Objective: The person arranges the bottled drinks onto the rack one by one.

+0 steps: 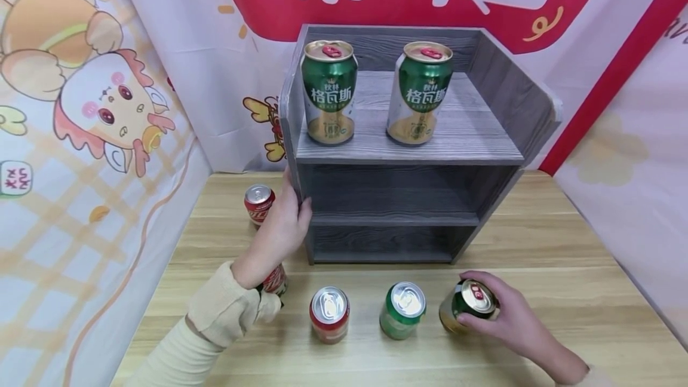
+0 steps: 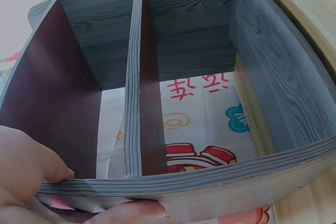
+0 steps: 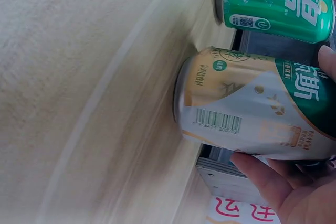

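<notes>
With clock directions read from the head view, a cartoon-printed cloth (image 1: 113, 112) is seen hung at the far left. Next along, an upper red can (image 1: 259, 202) is seen on the pale wooden bench (image 1: 580, 291), at ten o'clock from the left grip (image 1: 280, 220). The left grip is closed on the near left edge of a grey shelf (image 1: 457, 193); in the left wrist view the edge is pinched between thumb and fingers. At six o'clock from that hand, a half-hidden red can (image 1: 275, 280) is partly covered by a cream sleeve (image 1: 217, 303). At seven o'clock from the shelf, a front red can (image 1: 329, 315) is stood upright. On the shelf's top level two green-and-gold cans are stood upright and apart: the left can (image 1: 330, 94) close by the left side panel, the right can (image 1: 420, 94) at three o'clock from it. At six o'clock from the shelf, a green can (image 1: 403, 310) is stood upright on the bench. Just beside it, at five o'clock from the shelf, a gold-based can (image 1: 457, 309) is gripped between thumb and fingers by the right grip (image 1: 510, 315); whether its base is touching the bench cannot be told.
</notes>
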`<control>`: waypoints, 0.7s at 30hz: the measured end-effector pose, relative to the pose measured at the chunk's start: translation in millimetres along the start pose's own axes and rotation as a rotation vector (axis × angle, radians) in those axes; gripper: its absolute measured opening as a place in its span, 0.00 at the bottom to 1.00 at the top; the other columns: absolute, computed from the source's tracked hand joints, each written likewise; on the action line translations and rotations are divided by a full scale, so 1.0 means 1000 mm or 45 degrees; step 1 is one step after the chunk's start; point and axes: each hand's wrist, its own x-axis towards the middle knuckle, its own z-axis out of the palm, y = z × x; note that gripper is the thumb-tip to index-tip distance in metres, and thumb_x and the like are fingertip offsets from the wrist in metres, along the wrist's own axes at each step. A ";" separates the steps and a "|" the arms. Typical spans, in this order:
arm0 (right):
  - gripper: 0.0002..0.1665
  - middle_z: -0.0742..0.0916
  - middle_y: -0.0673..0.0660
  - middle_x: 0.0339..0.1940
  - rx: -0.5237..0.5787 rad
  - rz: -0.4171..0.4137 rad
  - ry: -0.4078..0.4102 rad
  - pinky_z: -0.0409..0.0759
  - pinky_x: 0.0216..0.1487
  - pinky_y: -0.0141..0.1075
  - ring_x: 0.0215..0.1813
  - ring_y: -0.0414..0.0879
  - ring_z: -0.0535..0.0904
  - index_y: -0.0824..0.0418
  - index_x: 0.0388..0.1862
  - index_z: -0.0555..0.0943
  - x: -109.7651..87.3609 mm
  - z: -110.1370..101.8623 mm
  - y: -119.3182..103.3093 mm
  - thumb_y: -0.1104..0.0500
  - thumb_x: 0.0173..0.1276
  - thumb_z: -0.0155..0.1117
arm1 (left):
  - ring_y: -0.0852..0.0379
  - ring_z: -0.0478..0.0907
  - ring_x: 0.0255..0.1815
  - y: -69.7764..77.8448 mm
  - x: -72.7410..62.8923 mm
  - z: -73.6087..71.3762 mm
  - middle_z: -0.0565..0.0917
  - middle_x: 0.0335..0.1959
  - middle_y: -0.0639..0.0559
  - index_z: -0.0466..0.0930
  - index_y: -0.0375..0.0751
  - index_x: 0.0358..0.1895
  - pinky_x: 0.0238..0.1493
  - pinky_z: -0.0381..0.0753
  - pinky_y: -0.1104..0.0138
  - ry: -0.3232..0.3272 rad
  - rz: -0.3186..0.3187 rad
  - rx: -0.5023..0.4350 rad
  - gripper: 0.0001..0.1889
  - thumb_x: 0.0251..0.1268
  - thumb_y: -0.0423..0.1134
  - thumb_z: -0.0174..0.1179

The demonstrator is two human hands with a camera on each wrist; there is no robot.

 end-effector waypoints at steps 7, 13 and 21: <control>0.40 0.87 0.53 0.48 -0.049 -0.002 -0.003 0.71 0.50 0.14 0.49 0.28 0.78 0.53 0.57 0.79 0.004 -0.001 -0.002 0.57 0.42 0.85 | 0.35 0.69 0.68 0.000 -0.001 -0.001 0.64 0.70 0.26 0.33 0.38 0.78 0.65 0.73 0.46 -0.006 -0.004 0.001 0.39 0.73 0.31 0.47; 0.37 0.87 0.46 0.47 -0.144 0.019 -0.028 0.72 0.47 0.14 0.45 0.30 0.80 0.51 0.55 0.80 0.007 -0.003 -0.005 0.53 0.44 0.84 | 0.35 0.70 0.67 0.000 -0.001 0.000 0.65 0.69 0.26 0.33 0.37 0.78 0.64 0.74 0.46 0.000 -0.007 0.019 0.39 0.73 0.30 0.48; 0.35 0.88 0.45 0.41 -0.202 0.023 -0.031 0.75 0.38 0.19 0.37 0.29 0.78 0.51 0.54 0.81 0.011 -0.005 -0.007 0.53 0.44 0.84 | 0.35 0.69 0.68 0.000 0.000 0.001 0.65 0.70 0.26 0.33 0.37 0.78 0.65 0.72 0.46 -0.007 -0.002 0.015 0.39 0.73 0.30 0.48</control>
